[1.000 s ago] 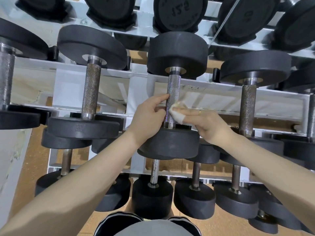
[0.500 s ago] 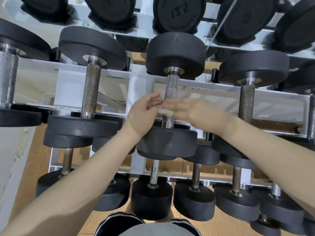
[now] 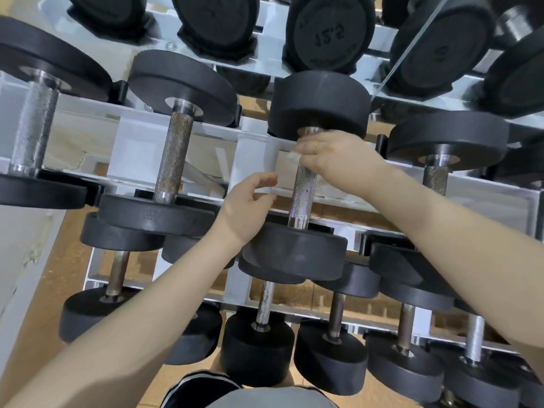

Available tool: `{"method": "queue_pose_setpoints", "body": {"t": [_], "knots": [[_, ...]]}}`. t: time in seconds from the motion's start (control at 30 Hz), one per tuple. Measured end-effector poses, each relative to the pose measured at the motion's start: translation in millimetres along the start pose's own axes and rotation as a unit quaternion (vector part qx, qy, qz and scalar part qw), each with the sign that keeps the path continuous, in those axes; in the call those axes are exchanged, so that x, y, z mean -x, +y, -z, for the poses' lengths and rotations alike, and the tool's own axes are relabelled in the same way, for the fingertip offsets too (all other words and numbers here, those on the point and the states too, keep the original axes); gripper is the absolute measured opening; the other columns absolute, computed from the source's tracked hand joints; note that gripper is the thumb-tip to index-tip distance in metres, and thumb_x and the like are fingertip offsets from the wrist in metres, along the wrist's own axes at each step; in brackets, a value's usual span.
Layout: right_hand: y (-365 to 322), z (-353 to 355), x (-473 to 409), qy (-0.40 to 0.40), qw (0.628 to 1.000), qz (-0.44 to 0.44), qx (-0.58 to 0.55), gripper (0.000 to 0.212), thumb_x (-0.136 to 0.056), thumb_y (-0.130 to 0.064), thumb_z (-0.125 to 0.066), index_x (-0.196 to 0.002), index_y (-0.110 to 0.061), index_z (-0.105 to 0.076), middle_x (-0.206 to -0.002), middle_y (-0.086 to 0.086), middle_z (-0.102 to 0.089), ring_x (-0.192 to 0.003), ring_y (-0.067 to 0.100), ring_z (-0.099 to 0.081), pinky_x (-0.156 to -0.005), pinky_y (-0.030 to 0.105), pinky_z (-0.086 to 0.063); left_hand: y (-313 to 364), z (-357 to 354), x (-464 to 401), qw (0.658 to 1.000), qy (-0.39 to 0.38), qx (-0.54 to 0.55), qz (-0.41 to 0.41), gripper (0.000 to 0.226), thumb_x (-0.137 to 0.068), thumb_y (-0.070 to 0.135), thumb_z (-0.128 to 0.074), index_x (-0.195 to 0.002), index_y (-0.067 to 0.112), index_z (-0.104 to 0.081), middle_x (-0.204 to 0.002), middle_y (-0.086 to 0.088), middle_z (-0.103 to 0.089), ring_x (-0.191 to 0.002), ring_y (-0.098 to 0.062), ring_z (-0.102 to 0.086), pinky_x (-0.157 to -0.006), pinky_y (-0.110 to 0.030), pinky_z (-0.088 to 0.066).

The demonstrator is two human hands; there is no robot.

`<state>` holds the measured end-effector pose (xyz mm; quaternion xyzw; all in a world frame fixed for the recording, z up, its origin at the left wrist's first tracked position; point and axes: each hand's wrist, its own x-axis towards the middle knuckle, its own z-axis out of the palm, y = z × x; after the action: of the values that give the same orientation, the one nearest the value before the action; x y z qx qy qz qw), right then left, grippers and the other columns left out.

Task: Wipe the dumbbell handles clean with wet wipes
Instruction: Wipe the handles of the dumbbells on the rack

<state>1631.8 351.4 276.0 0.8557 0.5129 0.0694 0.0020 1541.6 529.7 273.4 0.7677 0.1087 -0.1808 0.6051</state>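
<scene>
A black dumbbell lies on the middle shelf of the rack, its knurled steel handle (image 3: 303,195) running up to the far head (image 3: 319,104). My right hand (image 3: 332,163) wraps round the top of that handle with a white wet wipe (image 3: 293,156) pressed under the fingers; only a corner of the wipe shows. My left hand (image 3: 250,207) hovers just left of the handle, fingers loosely curled and holding nothing, its heel near the near head (image 3: 294,251).
A white metal rack (image 3: 132,151) holds rows of black dumbbells on three tiers. Neighbouring handles stand at left (image 3: 173,163) and right (image 3: 435,178). Wooden floor (image 3: 50,278) shows at lower left, beside a pale wall.
My right hand slid with the wipe from the lower handle up to its top end. My left hand let go of the handle and drew back to the left.
</scene>
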Motion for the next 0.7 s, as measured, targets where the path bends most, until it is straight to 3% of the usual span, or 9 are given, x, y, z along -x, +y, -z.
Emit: {"method": "queue_pose_setpoints", "body": {"t": [0.1, 0.17, 0.3, 0.47, 0.57, 0.7], "knots": [[-22, 4, 7, -0.025, 0.996, 0.073, -0.050, 0.021, -0.072, 0.001, -0.054, -0.079, -0.005, -0.073, -0.082, 0.012, -0.072, -0.075, 0.030, -0.069, -0.064, 0.037, -0.058, 1, 6, 1, 1.000, 0.002, -0.008, 0.004, 0.039, -0.089, 0.000, -0.043, -0.123, 0.015, -0.054, -0.120, 0.004, -0.057, -0.109, -0.014, -0.057, -0.097, -0.030, -0.043], [-34, 7, 13, -0.062, 0.990, 0.099, -0.073, 0.023, -0.068, 0.000, -0.063, -0.086, -0.008, -0.075, -0.086, 0.007, -0.073, -0.077, 0.028, -0.069, -0.065, 0.033, -0.057, 1, 9, 2, 1.000, -0.003, -0.016, 0.002, 0.040, -0.090, 0.001, -0.042, -0.125, 0.016, -0.053, -0.121, 0.006, -0.056, -0.112, -0.013, -0.055, -0.098, -0.030, -0.043], [-32, 14, 9, -0.090, 0.989, 0.080, -0.087, 0.034, -0.071, -0.012, -0.042, -0.085, -0.009, -0.073, -0.088, 0.009, -0.072, -0.078, 0.030, -0.067, -0.078, 0.039, -0.055, -1, 9, 1, 1.000, -0.002, -0.003, 0.009, 0.039, -0.089, 0.001, -0.041, -0.121, 0.018, -0.056, -0.122, 0.005, -0.058, -0.111, -0.013, -0.056, -0.100, -0.031, -0.043], [-8, 18, -9, -0.084, 0.995, -0.042, -0.033, 0.036, -0.071, -0.021, -0.034, -0.069, -0.007, -0.067, -0.072, 0.008, -0.066, -0.070, 0.030, -0.065, -0.089, 0.042, -0.051, 0, 7, 2, 1.000, 0.007, 0.002, 0.023, 0.036, -0.088, -0.002, -0.041, -0.113, 0.018, -0.059, -0.117, 0.003, -0.060, -0.103, -0.012, -0.059, -0.095, -0.027, -0.045], [-19, 18, -11, -0.084, 0.994, -0.039, -0.065, 0.031, -0.071, -0.020, -0.037, -0.058, -0.007, -0.062, -0.060, 0.007, -0.060, -0.059, 0.030, -0.059, -0.073, 0.040, -0.053, 3, 11, 0, 0.999, 0.012, -0.003, 0.031, 0.033, -0.089, 0.001, -0.043, -0.110, 0.021, -0.060, -0.112, 0.006, -0.060, -0.107, -0.015, -0.058, -0.100, -0.033, -0.044], [-51, 13, 4, -0.116, 0.981, 0.018, -0.152, 0.042, -0.084, -0.027, -0.035, -0.069, -0.011, -0.070, -0.072, 0.002, -0.069, -0.070, 0.026, -0.063, -0.070, 0.031, -0.050, 6, 13, -2, 0.999, 0.023, 0.000, 0.026, 0.031, -0.091, 0.001, -0.043, -0.105, 0.025, -0.057, -0.112, 0.005, -0.058, -0.111, -0.020, -0.057, -0.100, -0.038, -0.046]]}}
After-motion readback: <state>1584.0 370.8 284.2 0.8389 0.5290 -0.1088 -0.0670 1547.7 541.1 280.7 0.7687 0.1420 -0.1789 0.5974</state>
